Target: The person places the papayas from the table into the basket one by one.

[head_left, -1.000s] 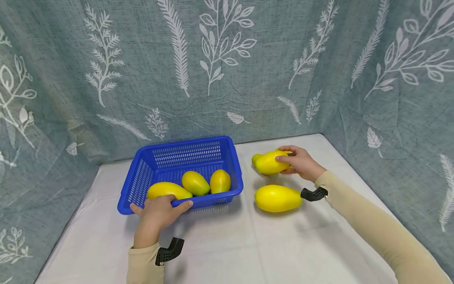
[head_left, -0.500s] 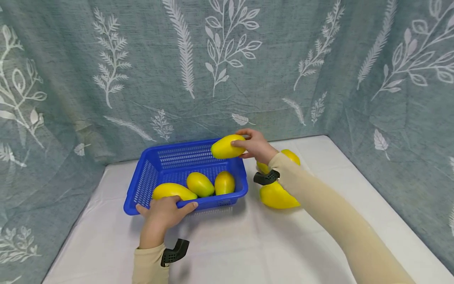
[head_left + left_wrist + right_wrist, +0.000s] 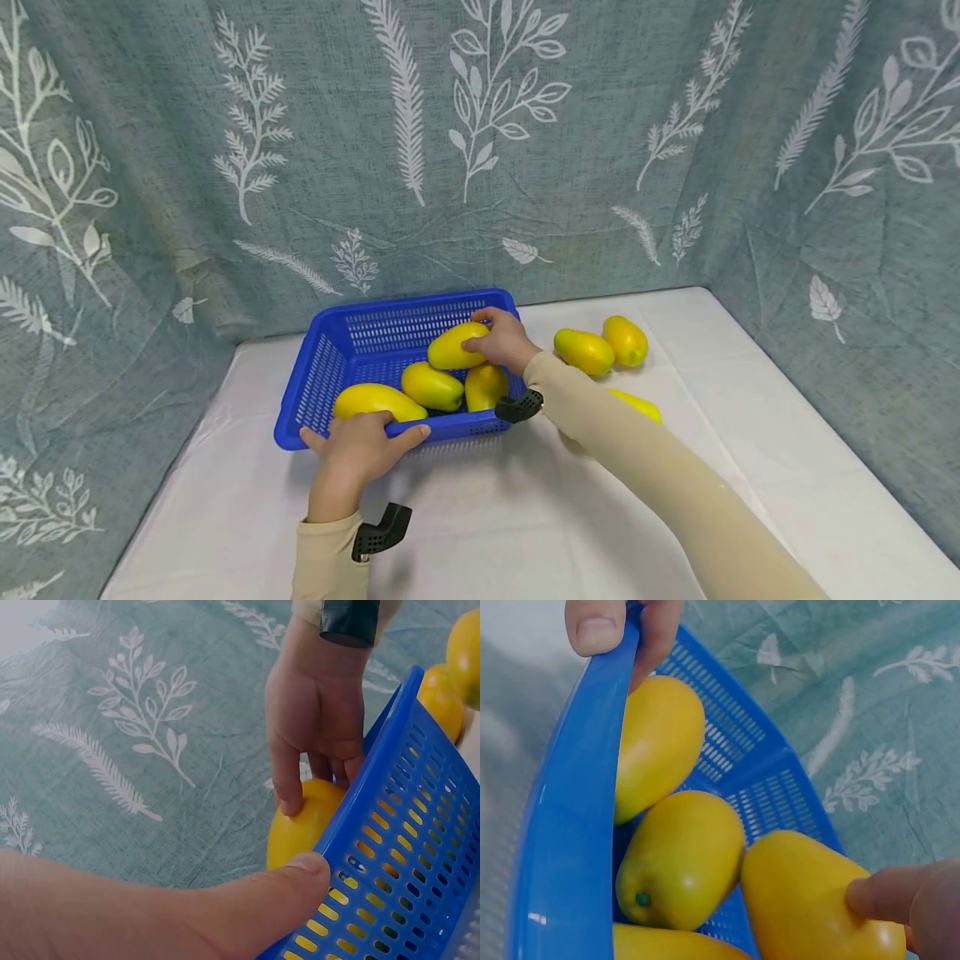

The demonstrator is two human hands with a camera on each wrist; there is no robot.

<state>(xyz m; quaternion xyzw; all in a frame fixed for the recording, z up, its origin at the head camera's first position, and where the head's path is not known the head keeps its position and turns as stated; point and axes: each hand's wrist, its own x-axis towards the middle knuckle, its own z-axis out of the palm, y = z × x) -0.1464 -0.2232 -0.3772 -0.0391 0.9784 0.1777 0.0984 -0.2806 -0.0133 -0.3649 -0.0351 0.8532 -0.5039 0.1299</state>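
Observation:
My right hand (image 3: 510, 340) grips a yellow mango (image 3: 453, 346) by its right end, inside the blue plastic basket (image 3: 450, 427). In the right wrist view the held mango (image 3: 802, 892) lies right against a greener mango (image 3: 682, 859). Along the basket's near side sit a long yellow mango (image 3: 378, 402), a greenish one (image 3: 432, 387) and an orange-yellow one (image 3: 486, 387), partly hidden by my right wrist. My left hand (image 3: 358, 450) holds the basket's front rim, thumb outside and fingers over the edge, as the left wrist view shows with the thumb (image 3: 300, 877).
On the white cloth (image 3: 465, 533) right of the basket lie two mangoes side by side, one greenish (image 3: 585, 352) and one yellow (image 3: 625, 340). Another mango (image 3: 636, 405) is mostly hidden behind my right forearm. A leaf-patterned grey-green curtain (image 3: 420, 242) stands behind the table.
My right hand has lifted a mango from the cloth on the right, carried it left over the rim and lowered it into the basket. The left hand has stayed on the front rim.

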